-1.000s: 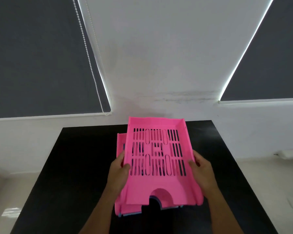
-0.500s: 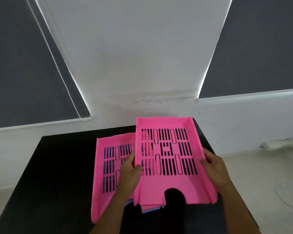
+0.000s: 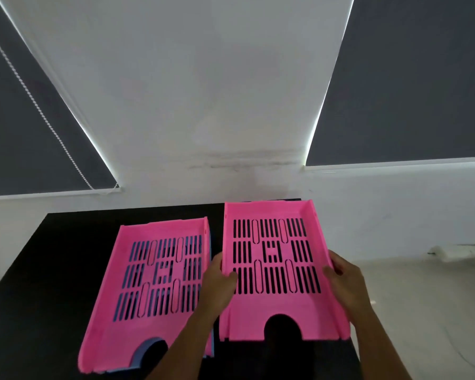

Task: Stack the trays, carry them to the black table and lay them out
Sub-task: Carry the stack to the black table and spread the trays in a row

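You've swung the top pink tray (image 3: 277, 270) off the stack (image 3: 148, 286) toward 3 o'clock; both hands' fingers (image 3: 330, 270) still clamp its sides over the counter (image 3: 52, 270). Laying out is underway.

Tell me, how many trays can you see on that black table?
3 that show. One pink tray is held in both hands at the table's right. Another pink tray lies to its left, on a blue tray peeking out beneath. More could be hidden below.

Two pink trays (image 3: 154, 281) (image 3: 274, 270), one blue tray (image 3: 141, 355)
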The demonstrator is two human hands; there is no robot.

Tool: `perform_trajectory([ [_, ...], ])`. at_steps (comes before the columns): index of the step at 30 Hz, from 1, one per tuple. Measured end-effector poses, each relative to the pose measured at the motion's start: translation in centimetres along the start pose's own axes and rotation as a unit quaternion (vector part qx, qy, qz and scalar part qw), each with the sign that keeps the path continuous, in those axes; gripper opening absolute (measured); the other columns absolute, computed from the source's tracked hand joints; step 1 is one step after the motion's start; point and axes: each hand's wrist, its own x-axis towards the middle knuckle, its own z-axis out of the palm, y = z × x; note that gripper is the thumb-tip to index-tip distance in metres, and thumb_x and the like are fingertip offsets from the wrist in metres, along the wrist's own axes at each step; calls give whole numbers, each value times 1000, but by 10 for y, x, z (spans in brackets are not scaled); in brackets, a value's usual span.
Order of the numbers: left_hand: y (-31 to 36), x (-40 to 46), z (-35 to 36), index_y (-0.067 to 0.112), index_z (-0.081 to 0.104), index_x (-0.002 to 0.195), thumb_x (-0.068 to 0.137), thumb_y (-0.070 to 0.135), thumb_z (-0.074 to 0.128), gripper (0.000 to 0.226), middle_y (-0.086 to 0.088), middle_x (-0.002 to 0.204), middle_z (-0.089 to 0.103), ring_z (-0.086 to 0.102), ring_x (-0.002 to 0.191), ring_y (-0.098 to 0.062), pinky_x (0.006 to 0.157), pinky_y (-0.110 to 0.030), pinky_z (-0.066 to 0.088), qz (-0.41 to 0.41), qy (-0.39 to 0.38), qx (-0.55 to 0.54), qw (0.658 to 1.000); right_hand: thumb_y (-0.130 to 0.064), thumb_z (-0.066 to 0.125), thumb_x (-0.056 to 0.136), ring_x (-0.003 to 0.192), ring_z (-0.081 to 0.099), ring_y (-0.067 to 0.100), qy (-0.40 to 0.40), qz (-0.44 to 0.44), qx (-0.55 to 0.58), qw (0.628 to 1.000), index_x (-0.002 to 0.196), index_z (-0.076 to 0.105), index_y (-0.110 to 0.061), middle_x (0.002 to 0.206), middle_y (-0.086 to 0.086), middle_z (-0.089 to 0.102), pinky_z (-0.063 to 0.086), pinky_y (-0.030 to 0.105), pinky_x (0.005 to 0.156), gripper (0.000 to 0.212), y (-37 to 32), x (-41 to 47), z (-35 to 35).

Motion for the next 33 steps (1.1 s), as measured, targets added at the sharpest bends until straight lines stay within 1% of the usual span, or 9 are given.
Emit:
perform_trajectory([
  [2, -1, 1, 9, 22, 53, 130, 92, 7, 55, 41, 1, 114, 68, 68, 92, -8, 70, -23, 57, -31, 7, 1, 999, -11, 52, 97, 80, 67, 6, -8, 2, 4, 1000, 113, 63, -39, 89, -16, 70, 52, 23, 68, 34, 10, 8, 0],
  [4, -1, 0, 17, 16, 48, 138, 93, 15, 57, 46, -6, 130, 61, 63, 112, -19, 91, -36, 54, -53, 15, 12, 998, -13, 53, 97, 79, 67, 5, -17, 7, 2, 1000, 113, 61, -40, 89, -16, 70, 47, 16, 61, 33, 21, 14, 2],
  [7, -6, 1, 26, 12, 30, 150, 96, 22, 57, 61, -10, 154, 39, 42, 138, -28, 112, -45, 35, -76, 18, 34, 996, -18, 53, 98, 77, 69, 5, -27, 18, -10, 999, 113, 61, -39, 87, -14, 71, 50, 17, 61, 27, 38, 21, 9],
  [12, -20, 7, 32, 16, 24, 152, 96, 26, 57, 65, -9, 158, 33, 37, 141, -28, 114, -47, 31, -113, 18, 49, 992, -25, 52, 99, 75, 72, 6, -38, 38, -30, 998, 112, 66, -34, 87, -8, 75, 50, 15, 61, 21, 58, 27, 18],
  [15, -31, 11, 35, 19, 25, 152, 95, 29, 57, 66, -8, 156, 36, 40, 140, -29, 115, -51, 33, -128, 18, 55, 990, -31, 52, 98, 76, 74, 11, -54, 48, -58, 996, 114, 69, -30, 87, -5, 76, 54, 21, 65, 24, 66, 30, 19],
  [20, -35, 10, 36, 18, 18, 155, 96, 21, 55, 70, -7, 158, 32, 42, 138, -26, 112, -45, 34, -142, 3, 64, 988, -17, 48, 100, 75, 70, 10, -53, 71, -85, 992, 116, 68, -20, 88, -1, 74, 47, 15, 60, 26, 68, 32, 25],
  [26, -35, 14, 31, 20, 24, 153, 93, 15, 58, 69, -5, 154, 40, 43, 138, -25, 113, -45, 38, -102, 13, 45, 994, -10, 46, 99, 70, 67, 10, -10, 82, -93, 992, 106, 65, -11, 83, 2, 69, 48, 17, 55, 20, 54, 25, 36],
  [30, -45, 21, 27, 34, 31, 145, 85, 28, 61, 67, -1, 149, 45, 47, 135, -22, 107, -51, 46, -54, 24, 43, 997, -17, 48, 98, 67, 70, 18, 40, 71, -85, 993, 107, 62, -10, 83, 7, 69, 64, 41, 62, 18, 35, 22, 49],
  [33, -22, 13, 12, 30, 39, 142, 90, 23, 59, 56, 7, 140, 51, 54, 123, -10, 102, -36, 50, -23, 26, 35, 999, -18, 51, 99, 64, 66, 13, 63, 48, -62, 995, 119, 61, -12, 85, -2, 65, 56, 28, 52, 23, 14, 17, 61],
])
